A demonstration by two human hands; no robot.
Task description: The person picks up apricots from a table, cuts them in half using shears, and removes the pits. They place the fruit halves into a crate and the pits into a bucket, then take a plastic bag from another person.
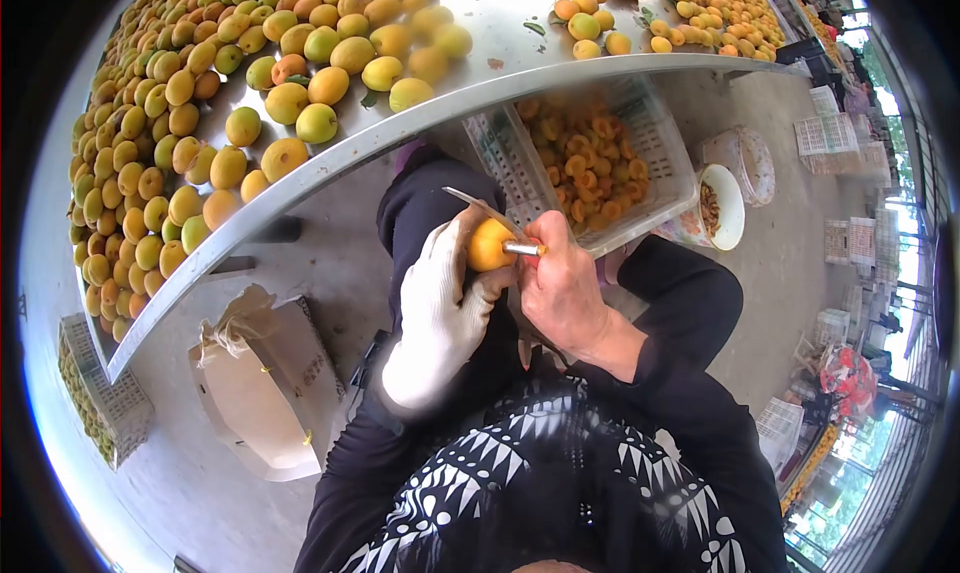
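Our patterned top (pixel 490 463) lies closest; ahead of it, our gloved left hand (pixel 440 298) clamps a yellow apricot (pixel 487 247), and our bare right hand (pixel 565 288) closes around a metal tool (pixel 522 248) set against it. Beyond are a crate (pixel 664 123) of halved apricots (pixel 600 168) and the metal worktop (pixel 490 91).

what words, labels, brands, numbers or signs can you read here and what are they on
None can be read.
No lettering shows on the held fruit, the tool or the glove.
The white marks on the clothing look like a pattern, not letters.
The crates at far right are too small and blurred to tell.
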